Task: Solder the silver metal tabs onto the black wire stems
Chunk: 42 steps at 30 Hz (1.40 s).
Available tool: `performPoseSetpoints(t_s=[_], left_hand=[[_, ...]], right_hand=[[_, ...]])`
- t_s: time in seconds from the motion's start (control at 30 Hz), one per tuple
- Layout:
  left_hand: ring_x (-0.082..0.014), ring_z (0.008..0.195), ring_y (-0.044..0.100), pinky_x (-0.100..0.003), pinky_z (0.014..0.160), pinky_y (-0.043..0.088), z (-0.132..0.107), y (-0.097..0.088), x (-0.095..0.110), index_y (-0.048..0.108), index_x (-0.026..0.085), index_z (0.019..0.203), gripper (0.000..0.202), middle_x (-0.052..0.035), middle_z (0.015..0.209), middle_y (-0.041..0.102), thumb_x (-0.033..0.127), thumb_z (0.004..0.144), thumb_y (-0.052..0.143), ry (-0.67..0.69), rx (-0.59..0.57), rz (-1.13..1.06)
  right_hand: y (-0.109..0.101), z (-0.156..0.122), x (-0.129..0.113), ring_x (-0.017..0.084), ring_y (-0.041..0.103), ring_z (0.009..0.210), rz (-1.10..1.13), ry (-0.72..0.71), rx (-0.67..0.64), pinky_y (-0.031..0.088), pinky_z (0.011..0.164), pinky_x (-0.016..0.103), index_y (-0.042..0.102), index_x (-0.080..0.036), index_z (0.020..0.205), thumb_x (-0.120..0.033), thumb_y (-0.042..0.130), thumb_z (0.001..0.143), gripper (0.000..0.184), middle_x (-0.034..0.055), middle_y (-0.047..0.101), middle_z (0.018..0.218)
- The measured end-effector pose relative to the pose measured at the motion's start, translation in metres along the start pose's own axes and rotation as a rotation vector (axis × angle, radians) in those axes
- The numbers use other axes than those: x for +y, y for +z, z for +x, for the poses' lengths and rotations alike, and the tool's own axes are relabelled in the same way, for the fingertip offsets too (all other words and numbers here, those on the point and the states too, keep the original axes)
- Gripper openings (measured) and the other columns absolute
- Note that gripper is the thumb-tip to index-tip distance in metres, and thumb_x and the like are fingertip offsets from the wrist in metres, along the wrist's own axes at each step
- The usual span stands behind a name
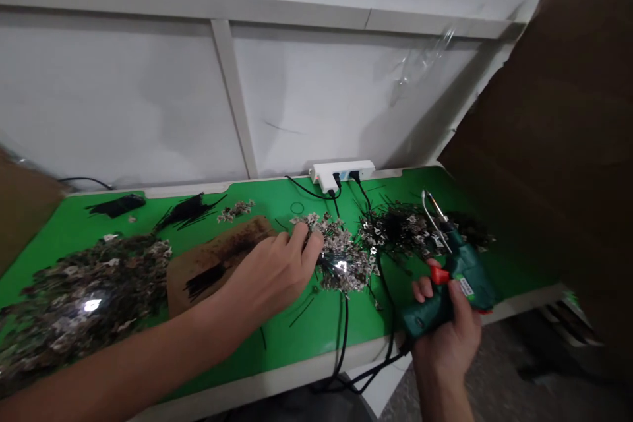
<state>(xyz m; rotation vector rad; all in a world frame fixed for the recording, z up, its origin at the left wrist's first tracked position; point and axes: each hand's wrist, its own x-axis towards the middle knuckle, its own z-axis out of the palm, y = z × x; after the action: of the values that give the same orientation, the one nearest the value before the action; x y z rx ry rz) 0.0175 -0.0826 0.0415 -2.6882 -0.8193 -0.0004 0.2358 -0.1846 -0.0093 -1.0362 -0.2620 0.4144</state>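
My right hand (448, 330) is wrapped around the handle of a green soldering gun (469, 270) with a red trigger. Its metal tip and a thin bent tube point up and away to the left. My left hand (284, 260) reaches over the green table mat, fingers curled together at the edge of a pile of small silvery metal pieces with thin black wires (343, 260). What its fingertips pinch is hidden among the pieces. Just right of that pile lies another heap of dark wires and metal pieces (395, 227).
A large heap of metal pieces (89, 297) covers the mat's left side. Brown cardboard (198, 264) holds black wires; black wire bundles (185, 211) lie behind. A white power strip (343, 173) sits by the wall, black cables (345, 330) crossing the mat. Brown board (558, 132) stands right.
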Motion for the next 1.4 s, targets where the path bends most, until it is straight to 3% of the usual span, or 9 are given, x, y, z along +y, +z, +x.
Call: performPoseSetpoints(t_s=[0.17, 0.4, 0.53, 0.67, 0.93, 1.1, 1.17, 1.27, 1.4], left_hand=[[-0.0181, 0.066, 0.066, -0.027, 0.050, 0.051, 0.044, -0.009, 0.010, 0.051, 0.011, 0.122, 0.037, -0.0123, 0.099, 0.062, -0.001, 0.092, 0.033, 0.000, 0.033, -0.064], [-0.0188, 0.080, 0.070, -0.025, 0.061, 0.051, 0.154, -0.013, 0.049, 0.050, 0.009, 0.126, 0.038, -0.0163, 0.108, 0.062, 0.003, 0.098, 0.026, 0.039, 0.175, -0.245], [-0.0184, 0.089, 0.070, -0.024, 0.066, 0.050, 0.207, -0.001, 0.085, 0.048, 0.010, 0.133, 0.038, -0.0183, 0.115, 0.061, 0.006, 0.100, 0.030, 0.080, 0.112, -0.365], [-0.0192, 0.094, 0.070, -0.024, 0.066, 0.048, 0.225, 0.009, 0.106, 0.052, 0.011, 0.130, 0.034, -0.0171, 0.114, 0.063, 0.011, 0.101, 0.034, 0.096, 0.035, -0.403], [-0.0309, 0.120, 0.057, -0.035, 0.085, 0.050, 0.210, 0.000, 0.097, 0.045, 0.009, 0.143, 0.056, -0.0232, 0.138, 0.053, 0.043, 0.099, 0.049, 0.078, -0.063, -0.422], [-0.0336, 0.137, 0.041, -0.042, 0.103, 0.042, 0.168, -0.003, 0.046, 0.035, 0.011, 0.152, 0.059, -0.0220, 0.156, 0.039, 0.038, 0.102, 0.047, 0.074, 0.109, -0.314], [-0.0320, 0.130, 0.048, -0.044, 0.102, 0.042, 0.139, -0.003, 0.012, 0.044, 0.013, 0.146, 0.048, -0.0202, 0.147, 0.050, 0.033, 0.103, 0.044, 0.050, 0.116, -0.248], [-0.0356, 0.114, 0.059, -0.048, 0.096, 0.043, 0.093, 0.002, -0.030, 0.061, 0.009, 0.125, 0.041, -0.0216, 0.122, 0.066, 0.041, 0.101, 0.051, -0.137, -0.062, -0.163], [-0.0349, 0.091, 0.066, -0.049, 0.086, 0.042, 0.048, 0.015, -0.050, 0.067, 0.007, 0.094, 0.043, -0.0193, 0.091, 0.072, 0.045, 0.101, 0.048, -0.192, -0.288, -0.105]], right_hand=[[-0.003, 0.008, -0.011, 0.008, 0.048, 0.054, 0.005, -0.053, 0.057, 0.040, 0.047, 0.022, 0.065, -0.016, 0.092, -0.028, 0.079, 0.067, 0.030, 0.0031, 0.068, 0.086], [-0.021, 0.016, -0.024, 0.009, 0.050, 0.056, 0.006, -0.115, 0.189, 0.042, 0.047, 0.021, 0.069, -0.015, 0.090, -0.024, 0.077, 0.067, 0.027, 0.0035, 0.071, 0.087], [-0.033, 0.027, -0.030, 0.010, 0.051, 0.054, -0.015, -0.246, 0.323, 0.042, 0.045, 0.022, 0.066, -0.016, 0.082, -0.021, 0.074, 0.064, 0.020, 0.0027, 0.070, 0.081], [-0.038, 0.036, -0.023, 0.010, 0.052, 0.052, -0.044, -0.292, 0.373, 0.041, 0.042, 0.023, 0.062, -0.018, 0.078, -0.019, 0.070, 0.062, 0.018, 0.0029, 0.071, 0.078], [-0.024, 0.032, 0.004, 0.012, 0.052, 0.049, -0.073, -0.327, 0.429, 0.042, 0.042, 0.026, 0.058, -0.023, 0.089, -0.020, 0.071, 0.062, 0.030, -0.0019, 0.071, 0.079], [-0.020, 0.032, 0.007, 0.013, 0.052, 0.049, -0.117, -0.360, 0.436, 0.041, 0.039, 0.028, 0.049, -0.027, 0.079, -0.023, 0.067, 0.062, 0.025, -0.0035, 0.069, 0.077], [-0.020, 0.034, 0.008, 0.013, 0.052, 0.049, -0.113, -0.342, 0.430, 0.040, 0.038, 0.028, 0.048, -0.027, 0.080, -0.022, 0.068, 0.060, 0.028, -0.0042, 0.069, 0.074], [-0.021, 0.035, 0.009, 0.013, 0.052, 0.048, -0.100, -0.312, 0.422, 0.041, 0.039, 0.027, 0.048, -0.027, 0.084, -0.022, 0.070, 0.058, 0.034, -0.0052, 0.069, 0.072], [-0.021, 0.035, 0.011, 0.011, 0.053, 0.049, -0.090, -0.298, 0.406, 0.043, 0.041, 0.024, 0.049, -0.025, 0.086, -0.022, 0.071, 0.057, 0.036, -0.0053, 0.068, 0.072]])
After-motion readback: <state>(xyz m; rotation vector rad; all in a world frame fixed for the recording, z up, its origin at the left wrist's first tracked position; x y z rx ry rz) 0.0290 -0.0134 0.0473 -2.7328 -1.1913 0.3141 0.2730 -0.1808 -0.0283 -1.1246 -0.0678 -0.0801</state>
